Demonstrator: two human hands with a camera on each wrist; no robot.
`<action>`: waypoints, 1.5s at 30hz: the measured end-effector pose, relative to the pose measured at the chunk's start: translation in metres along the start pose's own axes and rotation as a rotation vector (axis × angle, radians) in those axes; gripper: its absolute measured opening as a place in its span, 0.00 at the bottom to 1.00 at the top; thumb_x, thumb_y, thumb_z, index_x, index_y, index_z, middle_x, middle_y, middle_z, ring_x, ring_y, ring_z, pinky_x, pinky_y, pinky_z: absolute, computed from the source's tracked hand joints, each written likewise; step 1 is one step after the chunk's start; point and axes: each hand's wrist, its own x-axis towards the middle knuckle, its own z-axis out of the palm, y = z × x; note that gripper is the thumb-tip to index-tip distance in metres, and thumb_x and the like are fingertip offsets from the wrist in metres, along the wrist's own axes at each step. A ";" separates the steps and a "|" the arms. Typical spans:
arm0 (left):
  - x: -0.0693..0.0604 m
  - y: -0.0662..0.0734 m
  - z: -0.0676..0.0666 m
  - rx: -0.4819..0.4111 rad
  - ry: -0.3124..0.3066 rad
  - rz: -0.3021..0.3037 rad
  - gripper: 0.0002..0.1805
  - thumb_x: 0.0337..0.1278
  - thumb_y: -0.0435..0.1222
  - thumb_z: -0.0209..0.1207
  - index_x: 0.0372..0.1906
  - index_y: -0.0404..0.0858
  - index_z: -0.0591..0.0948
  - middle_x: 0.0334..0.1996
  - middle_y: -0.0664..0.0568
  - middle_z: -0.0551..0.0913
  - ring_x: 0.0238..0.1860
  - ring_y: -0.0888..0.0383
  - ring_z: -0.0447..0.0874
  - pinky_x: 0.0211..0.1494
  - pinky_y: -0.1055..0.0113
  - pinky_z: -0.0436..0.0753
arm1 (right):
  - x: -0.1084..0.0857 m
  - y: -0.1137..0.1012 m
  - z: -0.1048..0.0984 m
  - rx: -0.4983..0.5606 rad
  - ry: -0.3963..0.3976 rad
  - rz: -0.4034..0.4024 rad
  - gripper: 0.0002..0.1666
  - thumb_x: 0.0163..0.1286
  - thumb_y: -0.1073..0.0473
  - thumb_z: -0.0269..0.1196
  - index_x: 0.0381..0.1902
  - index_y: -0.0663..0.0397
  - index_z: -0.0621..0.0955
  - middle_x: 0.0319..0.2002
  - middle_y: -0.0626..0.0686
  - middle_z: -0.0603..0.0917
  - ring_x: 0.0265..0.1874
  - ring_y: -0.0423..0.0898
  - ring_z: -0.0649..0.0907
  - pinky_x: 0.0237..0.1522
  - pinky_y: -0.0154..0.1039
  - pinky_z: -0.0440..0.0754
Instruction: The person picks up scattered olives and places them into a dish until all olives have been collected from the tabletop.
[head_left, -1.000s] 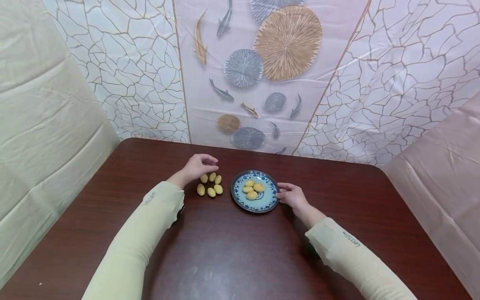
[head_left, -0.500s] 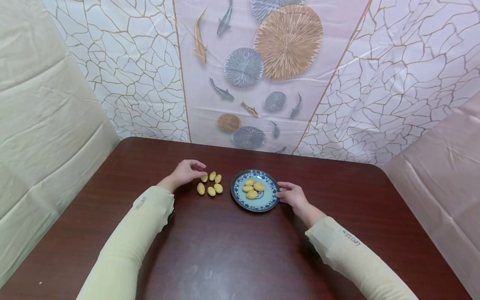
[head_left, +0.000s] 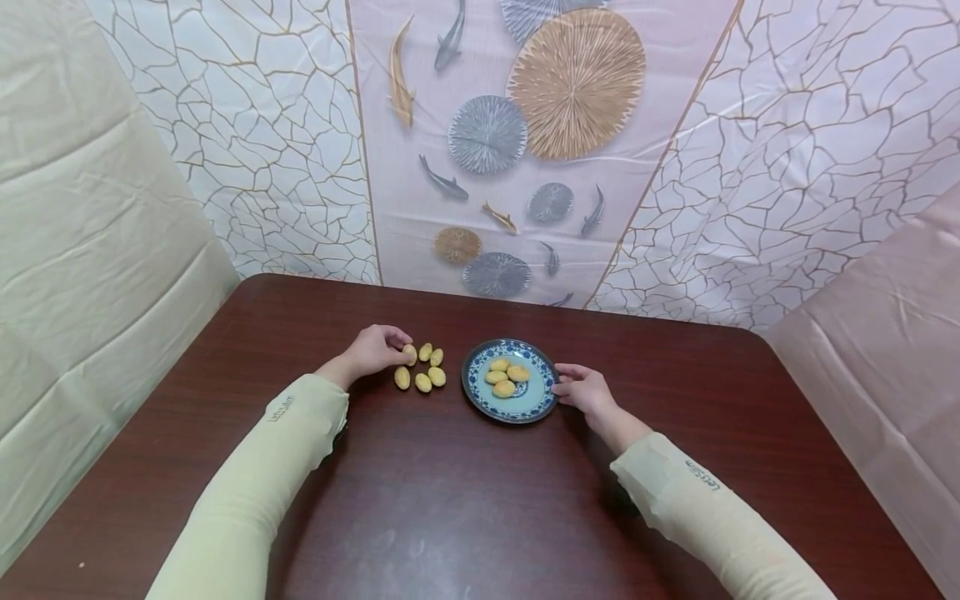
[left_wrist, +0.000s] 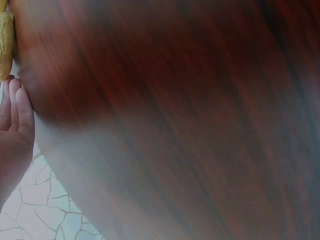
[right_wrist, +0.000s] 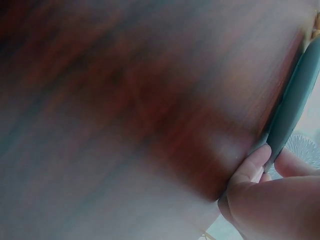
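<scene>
Several small yellow potatoes (head_left: 423, 383) lie in a loose ring on the table, left of the plate. My left hand (head_left: 373, 350) is at the ring's far left, its thumb and finger pinching one small potato (head_left: 410, 353). In the left wrist view the fingers (left_wrist: 24, 110) show at the left edge, near yellow potatoes (left_wrist: 6, 45). Several more potatoes (head_left: 503, 389) rest on a round blue-patterned plate (head_left: 489, 406) with a dark rim. At the plate's right side my right hand (head_left: 591, 395) pinches the rim, seen edge-on in the right wrist view.
The dark red-brown wooden table (head_left: 420, 517) has a rounded far edge. Behind it hangs a patterned cloth (head_left: 300, 167) with fish and disc prints. Pale cloths (head_left: 90, 250) stand along the left and right sides. A tiny white speck lies at the table's near left.
My left hand has moved left and down from above the ring, and its fingertips have closed on the far-left potato. My right hand and the plate have stayed in place.
</scene>
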 end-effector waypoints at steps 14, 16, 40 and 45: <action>0.003 0.000 0.005 -0.142 0.043 -0.045 0.19 0.47 0.29 0.64 0.47 0.27 0.75 0.42 0.39 0.79 0.45 0.48 0.79 0.46 0.66 0.77 | 0.000 -0.001 0.000 0.001 0.003 0.001 0.27 0.65 0.69 0.57 0.63 0.62 0.70 0.54 0.63 0.75 0.33 0.38 0.78 0.37 0.30 0.80; 0.004 0.001 0.005 -0.164 0.046 -0.046 0.19 0.47 0.28 0.63 0.46 0.27 0.75 0.42 0.38 0.78 0.45 0.48 0.78 0.45 0.68 0.76 | 0.000 -0.001 0.000 0.003 0.001 -0.002 0.27 0.64 0.70 0.57 0.63 0.63 0.70 0.54 0.63 0.75 0.33 0.37 0.77 0.37 0.30 0.80; 0.010 0.021 -0.001 -0.387 0.035 -0.074 0.22 0.54 0.30 0.59 0.56 0.28 0.74 0.53 0.35 0.77 0.53 0.48 0.76 0.53 0.64 0.78 | 0.000 -0.001 -0.001 0.016 0.004 0.003 0.27 0.65 0.70 0.57 0.63 0.62 0.70 0.50 0.60 0.76 0.32 0.37 0.78 0.38 0.31 0.80; 0.012 0.023 0.001 -0.392 0.036 -0.052 0.22 0.56 0.31 0.59 0.56 0.28 0.74 0.53 0.35 0.77 0.54 0.48 0.75 0.55 0.63 0.76 | 0.000 0.000 -0.001 0.015 0.003 0.002 0.27 0.65 0.70 0.57 0.63 0.62 0.70 0.50 0.60 0.76 0.33 0.38 0.78 0.39 0.31 0.80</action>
